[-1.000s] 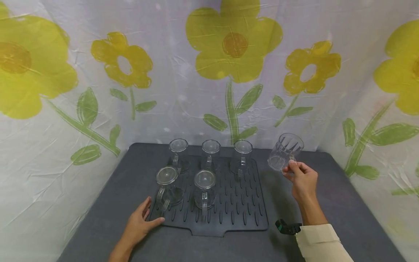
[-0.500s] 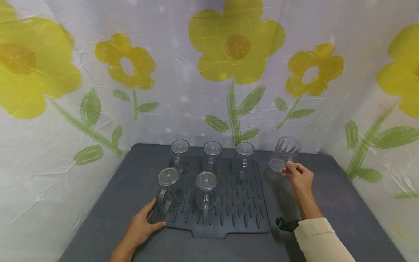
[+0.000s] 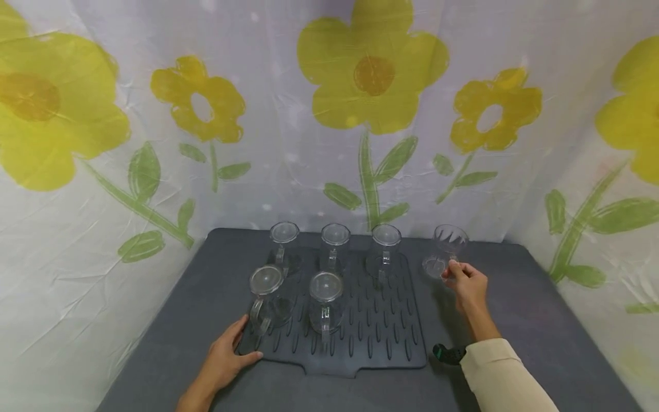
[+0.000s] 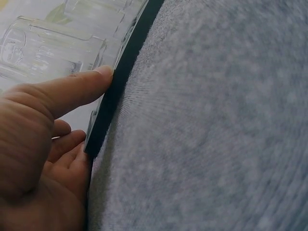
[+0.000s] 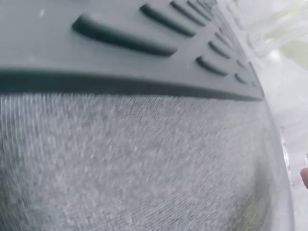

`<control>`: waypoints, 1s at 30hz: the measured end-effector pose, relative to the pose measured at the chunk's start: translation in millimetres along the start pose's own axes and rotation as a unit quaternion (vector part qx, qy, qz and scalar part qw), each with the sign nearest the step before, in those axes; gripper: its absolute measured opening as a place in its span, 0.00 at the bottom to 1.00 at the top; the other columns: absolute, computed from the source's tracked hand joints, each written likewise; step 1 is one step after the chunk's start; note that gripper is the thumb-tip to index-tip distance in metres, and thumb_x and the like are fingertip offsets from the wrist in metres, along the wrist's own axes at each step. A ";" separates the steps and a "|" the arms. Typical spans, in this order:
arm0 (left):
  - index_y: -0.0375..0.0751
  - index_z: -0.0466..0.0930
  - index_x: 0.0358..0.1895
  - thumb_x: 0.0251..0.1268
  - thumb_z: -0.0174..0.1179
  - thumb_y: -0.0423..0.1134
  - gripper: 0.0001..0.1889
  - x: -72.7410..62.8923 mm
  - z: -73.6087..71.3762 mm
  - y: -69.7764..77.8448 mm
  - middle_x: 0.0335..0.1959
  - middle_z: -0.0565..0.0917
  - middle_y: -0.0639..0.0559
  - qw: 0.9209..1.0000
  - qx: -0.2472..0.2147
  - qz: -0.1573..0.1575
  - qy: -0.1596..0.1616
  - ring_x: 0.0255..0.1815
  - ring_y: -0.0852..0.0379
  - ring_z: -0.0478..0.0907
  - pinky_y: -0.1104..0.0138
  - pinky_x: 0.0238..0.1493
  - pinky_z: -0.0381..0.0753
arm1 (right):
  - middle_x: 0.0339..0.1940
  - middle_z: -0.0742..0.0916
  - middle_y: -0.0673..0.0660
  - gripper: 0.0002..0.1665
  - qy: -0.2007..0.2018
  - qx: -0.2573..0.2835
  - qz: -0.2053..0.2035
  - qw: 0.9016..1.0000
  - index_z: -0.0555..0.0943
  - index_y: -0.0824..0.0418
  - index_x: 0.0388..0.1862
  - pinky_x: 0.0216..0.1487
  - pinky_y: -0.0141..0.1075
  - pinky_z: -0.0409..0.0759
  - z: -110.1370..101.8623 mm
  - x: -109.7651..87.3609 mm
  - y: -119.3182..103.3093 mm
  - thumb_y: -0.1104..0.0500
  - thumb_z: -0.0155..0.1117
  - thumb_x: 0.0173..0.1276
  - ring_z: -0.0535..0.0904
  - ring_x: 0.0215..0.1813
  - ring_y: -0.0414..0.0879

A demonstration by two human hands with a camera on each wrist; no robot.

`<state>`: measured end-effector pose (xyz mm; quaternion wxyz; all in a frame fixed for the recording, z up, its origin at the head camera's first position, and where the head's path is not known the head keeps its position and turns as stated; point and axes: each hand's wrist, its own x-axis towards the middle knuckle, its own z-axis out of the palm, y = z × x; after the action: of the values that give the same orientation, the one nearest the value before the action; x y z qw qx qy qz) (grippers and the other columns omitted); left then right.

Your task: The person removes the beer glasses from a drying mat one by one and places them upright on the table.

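Note:
A clear mug [image 3: 447,245] is in my right hand [image 3: 467,289], which pinches its handle to the right of the mat. Its rim faces up and it leans a little; whether its base touches the table I cannot tell. My left hand [image 3: 221,357] holds the near left corner of a dark ridged drying mat [image 3: 388,320], the thumb [image 4: 79,91] along the front edge and the fingers at the side. On the mat several clear mugs stand upside down: a front-left mug [image 3: 266,280], a front-middle mug [image 3: 326,288] and a back row. One fingertip [image 5: 305,177] shows in the right wrist view.
The back row holds a left mug [image 3: 285,233], a middle mug [image 3: 336,236] and a right mug [image 3: 386,236]. The grey tabletop [image 3: 520,343] surrounds the mat. A flower-printed curtain [image 3: 288,171] hangs behind and at both sides.
My right hand has lowered the mug toward the table and shifted slightly left. The left hand stays at the mat corner, and the other mugs keep their places.

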<state>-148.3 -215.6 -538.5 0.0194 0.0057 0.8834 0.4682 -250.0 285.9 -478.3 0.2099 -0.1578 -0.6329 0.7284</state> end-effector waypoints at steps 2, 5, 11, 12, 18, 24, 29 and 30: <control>0.29 0.56 0.72 0.43 0.78 0.36 0.52 -0.6 -0.3 -0.6 0.70 0.60 0.29 1.000 0.002 -0.002 0.001 0.69 0.37 0.59 0.58 0.64 0.66 | 0.19 0.83 0.53 0.17 0.001 -0.003 0.008 1.000 0.75 0.71 0.22 0.31 0.36 0.84 -0.7 1.2 3.2 0.63 0.63 0.70 0.81 0.26 0.43; 0.29 0.56 0.73 0.43 0.78 0.36 0.52 -0.9 -0.5 -0.3 0.70 0.60 0.29 1.000 -0.001 -0.005 0.002 0.70 0.37 0.58 0.58 0.64 0.65 | 0.18 0.82 0.53 0.17 0.005 -0.002 0.004 1.000 0.75 0.72 0.21 0.29 0.36 0.83 -0.5 3.7 6.2 0.64 0.62 0.70 0.81 0.25 0.43; 0.28 0.57 0.72 0.42 0.78 0.35 0.52 -2.0 0.7 0.5 0.69 0.60 0.29 1.000 -0.002 -0.001 0.009 0.69 0.37 0.59 0.57 0.63 0.66 | 0.20 0.82 0.52 0.18 -0.004 -0.012 0.006 1.000 0.75 0.66 0.20 0.30 0.35 0.84 -2.3 7.8 9.2 0.62 0.62 0.70 0.81 0.26 0.41; 0.28 0.57 0.72 0.42 0.78 0.36 0.52 -2.1 0.8 0.3 0.69 0.61 0.28 1.000 0.000 0.000 0.009 0.69 0.37 0.59 0.57 0.63 0.66 | 0.20 0.83 0.51 0.18 -0.005 -0.014 0.008 1.000 0.74 0.65 0.19 0.30 0.34 0.84 -2.9 8.1 9.7 0.62 0.62 0.70 0.81 0.26 0.41; 0.28 0.57 0.72 0.42 0.79 0.36 0.52 -2.6 0.4 -0.5 0.69 0.61 0.28 1.000 0.006 -0.007 0.009 0.68 0.35 0.60 0.57 0.63 0.67 | 0.19 0.83 0.50 0.18 -0.011 -0.026 0.013 1.000 0.75 0.64 0.19 0.31 0.35 0.84 -4.9 8.4 13.7 0.62 0.61 0.71 0.82 0.25 0.40; 0.28 0.58 0.71 0.42 0.79 0.37 0.52 -1.6 0.5 -1.4 0.69 0.61 0.28 1.000 0.013 -0.007 0.011 0.68 0.36 0.61 0.58 0.63 0.66 | 0.21 0.83 0.51 0.16 -0.013 -0.033 0.014 0.999 0.77 0.66 0.23 0.36 0.38 0.84 -5.2 8.4 16.6 0.60 0.61 0.71 0.82 0.28 0.40; 0.27 0.58 0.71 0.42 0.79 0.38 0.52 -1.1 1.5 0.1 0.68 0.62 0.27 1.000 0.019 0.000 0.013 0.67 0.34 0.62 0.57 0.62 0.67 | 0.27 0.85 0.49 0.19 -0.022 -0.052 0.016 0.998 0.80 0.71 0.36 0.43 0.38 0.84 -9.8 8.4 18.1 0.53 0.62 0.71 0.82 0.35 0.39; 0.27 0.58 0.71 0.42 0.79 0.38 0.52 -1.1 1.8 0.5 0.68 0.61 0.27 1.000 0.020 -0.003 0.013 0.67 0.34 0.62 0.57 0.62 0.67 | 0.28 0.85 0.47 0.23 -0.021 -0.067 0.013 0.997 0.80 0.72 0.40 0.43 0.38 0.83 -11.4 7.7 18.4 0.50 0.61 0.71 0.82 0.37 0.38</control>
<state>-147.2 -213.9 -539.1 0.0096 -0.0028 0.8928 0.4504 -252.9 297.5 -497.8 0.1761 -0.1649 -0.6821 0.6903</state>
